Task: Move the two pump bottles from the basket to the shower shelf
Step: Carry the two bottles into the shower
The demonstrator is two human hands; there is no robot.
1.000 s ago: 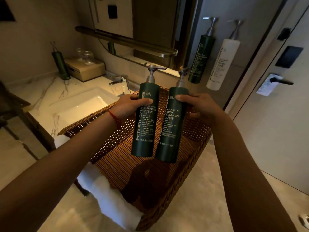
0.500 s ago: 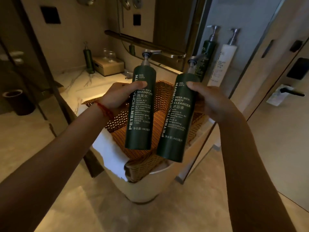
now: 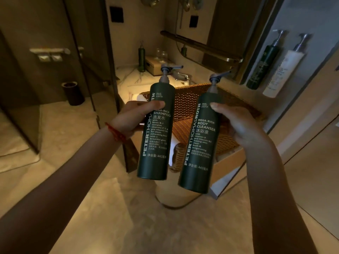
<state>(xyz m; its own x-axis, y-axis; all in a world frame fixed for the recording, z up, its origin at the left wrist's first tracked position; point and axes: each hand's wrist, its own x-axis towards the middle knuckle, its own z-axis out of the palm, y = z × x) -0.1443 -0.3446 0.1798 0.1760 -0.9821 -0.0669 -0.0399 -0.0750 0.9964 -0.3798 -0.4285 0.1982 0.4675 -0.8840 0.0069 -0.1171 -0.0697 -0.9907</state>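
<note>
Two dark green pump bottles are being held up in the air, one in each hand, in front of the wicker basket (image 3: 185, 105).

The left hand (image 3: 134, 120) is wrapping around the shampoo bottle (image 3: 157, 129), thumb pressing across its front, while the right hand (image 3: 236, 125) is gripping the body cleanser bottle (image 3: 199, 143) from its right side, thumb tip lying on the front near the shoulder. Both bottles are tall, slim cylinders in matte dark green, carrying white print and a vertical brand name, each topped by a grey pump with its spout pointing right. They are standing roughly upright, tilting slightly, near each other but apart, with the shampoo bottle sitting a little higher. Behind them the basket is lying beside the lit marble counter (image 3: 128, 77).
</note>
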